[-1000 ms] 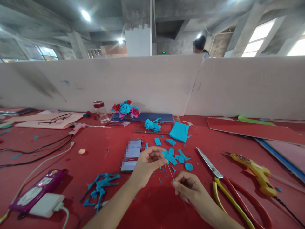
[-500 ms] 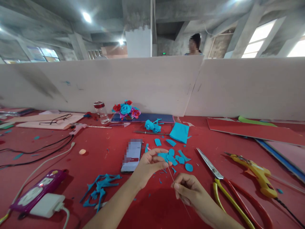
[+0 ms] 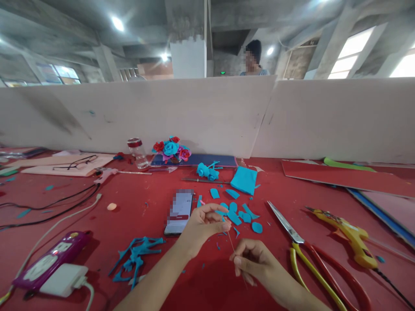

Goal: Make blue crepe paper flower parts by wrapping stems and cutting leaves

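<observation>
My left hand pinches the upper end of a thin, pale strand, wire or thread, I cannot tell which. Lower down, my right hand has its thumb and fingers closed around the same strand, whose loose end trails below. A small bit of blue shows at the left fingertips. Just beyond that hand lie several cut blue petal pieces, some partly hidden by it. Farther back are blue rolled flowers and a folded blue sheet.
Scissors and a yellow glue gun lie to the right. A phone, blue scraps and a purple power strip are left. Behind stand a glass jar and a flower arrangement. A person is beyond the white partition.
My right hand has shifted slightly down and left along the strand, its fingers a little looser. The left hand stays almost still. Beyond the partition, the person has moved left.
</observation>
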A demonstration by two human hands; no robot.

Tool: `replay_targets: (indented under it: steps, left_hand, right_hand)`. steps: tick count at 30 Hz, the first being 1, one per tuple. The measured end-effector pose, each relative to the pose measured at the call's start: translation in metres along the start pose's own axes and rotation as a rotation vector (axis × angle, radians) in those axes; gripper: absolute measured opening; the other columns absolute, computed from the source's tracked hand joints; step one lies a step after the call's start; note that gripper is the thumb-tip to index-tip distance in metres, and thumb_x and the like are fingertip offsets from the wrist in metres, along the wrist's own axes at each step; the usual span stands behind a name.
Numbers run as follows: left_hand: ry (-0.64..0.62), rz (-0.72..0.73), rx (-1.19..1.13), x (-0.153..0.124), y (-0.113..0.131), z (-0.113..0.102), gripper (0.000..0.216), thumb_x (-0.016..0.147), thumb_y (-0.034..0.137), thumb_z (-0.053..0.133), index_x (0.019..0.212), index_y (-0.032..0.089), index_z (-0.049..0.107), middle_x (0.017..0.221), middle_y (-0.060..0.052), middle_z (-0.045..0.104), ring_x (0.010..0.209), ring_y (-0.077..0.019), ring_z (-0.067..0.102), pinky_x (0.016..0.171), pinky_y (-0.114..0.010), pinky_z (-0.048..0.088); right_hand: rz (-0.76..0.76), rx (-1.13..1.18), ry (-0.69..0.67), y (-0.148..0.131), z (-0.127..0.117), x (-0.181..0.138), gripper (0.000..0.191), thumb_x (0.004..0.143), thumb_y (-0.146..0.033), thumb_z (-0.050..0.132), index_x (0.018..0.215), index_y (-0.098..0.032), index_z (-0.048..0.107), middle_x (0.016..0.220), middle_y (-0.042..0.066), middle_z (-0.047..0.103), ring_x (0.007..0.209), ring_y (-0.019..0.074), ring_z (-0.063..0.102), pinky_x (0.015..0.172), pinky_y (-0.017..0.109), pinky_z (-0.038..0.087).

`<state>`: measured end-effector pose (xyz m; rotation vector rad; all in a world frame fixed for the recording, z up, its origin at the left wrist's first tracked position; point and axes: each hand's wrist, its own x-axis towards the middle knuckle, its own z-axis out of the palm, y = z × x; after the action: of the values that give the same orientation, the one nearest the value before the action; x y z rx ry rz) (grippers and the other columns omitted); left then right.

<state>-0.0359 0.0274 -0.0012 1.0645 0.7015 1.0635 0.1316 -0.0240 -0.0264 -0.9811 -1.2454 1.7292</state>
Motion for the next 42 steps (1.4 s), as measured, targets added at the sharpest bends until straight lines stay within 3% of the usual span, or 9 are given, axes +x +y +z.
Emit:
replay_targets:
  steps: [10,14,20,26,34,37,42]
  left_hand:
    - [-0.058,-0.003,0.014,0.0001,-0.0003,-0.0016,0.034,0.065,0.020,0.075,0.098,0.019,0.064,0.065,0.000,0.070,0.074,-0.0163,0.067,0.076,-0.028,0.047]
    - [-0.034,0.011,-0.046,0.0007,0.0007,0.0003,0.036,0.063,0.017,0.076,0.097,0.018,0.063,0.058,0.004,0.065,0.069,-0.0158,0.067,0.074,-0.029,0.049]
    - [-0.013,0.031,-0.047,0.0011,0.0027,0.0004,0.035,0.066,0.020,0.075,0.099,0.017,0.062,0.061,0.002,0.067,0.067,-0.0145,0.067,0.075,-0.029,0.048]
    - [-0.043,0.021,-0.042,0.0007,0.0020,-0.0012,0.032,0.068,0.026,0.073,0.097,0.018,0.062,0.056,0.003,0.064,0.061,-0.0133,0.065,0.064,-0.025,0.047]
    - [0.074,-0.015,-0.115,0.0046,0.0006,-0.0028,0.029,0.080,0.035,0.060,0.104,0.019,0.061,0.087,-0.006,0.071,0.075,-0.0159,0.067,0.072,-0.029,0.050]
    - [-0.005,-0.100,-0.107,0.0047,-0.0008,-0.0029,0.028,0.078,0.031,0.062,0.103,0.018,0.062,0.093,-0.008,0.070,0.081,-0.0176,0.066,0.076,-0.031,0.050]
    - [-0.140,-0.175,0.017,0.0012,-0.0028,0.0002,0.017,0.071,0.025,0.069,0.084,0.014,0.069,0.081,-0.006,0.071,0.077,-0.0152,0.065,0.079,-0.029,0.048]
  right_hand:
    - [0.018,0.029,-0.004,0.0021,0.0013,0.0017,0.033,0.068,-0.044,0.072,0.065,-0.015,0.058,0.052,-0.002,0.059,0.037,0.0037,0.039,0.038,0.019,0.026]
    - [0.018,0.050,0.008,0.0023,0.0005,0.0013,0.031,0.068,-0.042,0.072,0.065,-0.014,0.059,0.051,-0.002,0.059,0.036,0.0035,0.038,0.038,0.018,0.025]
    - [0.051,0.075,-0.014,0.0025,-0.0006,0.0016,0.031,0.066,-0.042,0.075,0.066,-0.014,0.061,0.050,-0.001,0.060,0.035,0.0029,0.036,0.036,0.018,0.023]
    - [0.079,0.098,-0.061,0.0020,-0.0002,0.0031,0.030,0.066,-0.041,0.075,0.066,-0.014,0.061,0.048,-0.002,0.059,0.034,0.0027,0.035,0.035,0.018,0.023]
    - [0.080,0.140,-0.011,0.0011,-0.0019,0.0018,0.032,0.065,-0.041,0.076,0.065,-0.015,0.057,0.049,-0.003,0.058,0.034,0.0018,0.033,0.036,0.018,0.017]
    - [0.070,0.173,0.005,0.0003,-0.0033,0.0027,0.033,0.065,-0.041,0.076,0.065,-0.015,0.056,0.050,-0.003,0.058,0.035,0.0016,0.033,0.037,0.018,0.016]
    - [0.057,0.202,0.032,-0.0014,-0.0037,0.0041,0.034,0.065,-0.041,0.077,0.062,-0.015,0.055,0.050,-0.002,0.058,0.036,0.0019,0.034,0.039,0.019,0.017]
